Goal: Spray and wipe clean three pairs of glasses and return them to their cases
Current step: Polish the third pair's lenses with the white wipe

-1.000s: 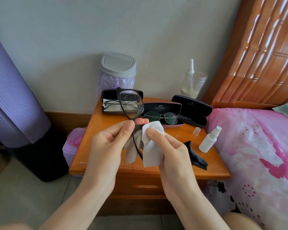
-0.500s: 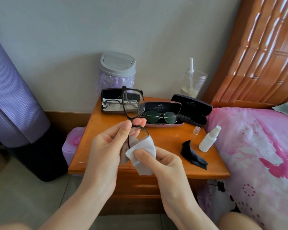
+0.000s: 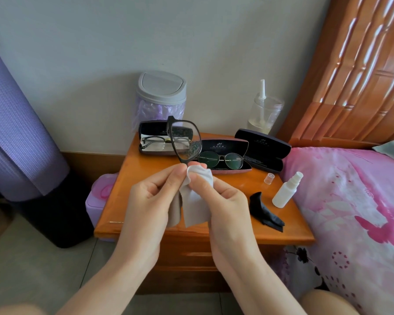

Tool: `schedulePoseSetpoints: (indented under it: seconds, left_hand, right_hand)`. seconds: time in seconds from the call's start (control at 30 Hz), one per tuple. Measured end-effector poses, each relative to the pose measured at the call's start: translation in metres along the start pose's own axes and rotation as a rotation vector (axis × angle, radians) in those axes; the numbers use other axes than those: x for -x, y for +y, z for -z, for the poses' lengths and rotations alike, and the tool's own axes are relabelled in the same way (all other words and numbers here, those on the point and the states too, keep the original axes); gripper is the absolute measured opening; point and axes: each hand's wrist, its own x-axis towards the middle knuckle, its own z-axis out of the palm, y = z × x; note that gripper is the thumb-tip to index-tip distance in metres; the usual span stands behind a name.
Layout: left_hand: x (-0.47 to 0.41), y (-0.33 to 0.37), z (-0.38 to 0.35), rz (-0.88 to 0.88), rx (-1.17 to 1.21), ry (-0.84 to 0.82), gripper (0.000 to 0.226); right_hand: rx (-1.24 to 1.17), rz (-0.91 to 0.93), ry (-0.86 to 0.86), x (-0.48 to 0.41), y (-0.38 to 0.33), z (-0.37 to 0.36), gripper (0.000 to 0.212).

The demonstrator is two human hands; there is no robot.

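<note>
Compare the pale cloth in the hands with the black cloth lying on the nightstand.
The pale grey wiping cloth is light, the crumpled black cloth dark. The pale cloth is pinched by the right hand against the black-framed glasses in the left hand; the black cloth lies untouched on the orange wooden nightstand. The pale cloth hangs down; the black one sits bunched near the white spray bottle. Both are small soft cloths.

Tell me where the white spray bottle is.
Head view: the white spray bottle sits near the right edge of the nightstand, beside the clear cap and black cloth.
</note>
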Motion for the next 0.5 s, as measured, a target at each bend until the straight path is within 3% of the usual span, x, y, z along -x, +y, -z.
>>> schedulePoseSetpoints:
  seconds: [0.5]
  left_hand:
    - [-0.006,-0.001,0.008,0.026,0.075,0.113,0.029]
  right_hand:
    - [0.193,0.008,-0.102,0.011,0.012,0.014,0.035]
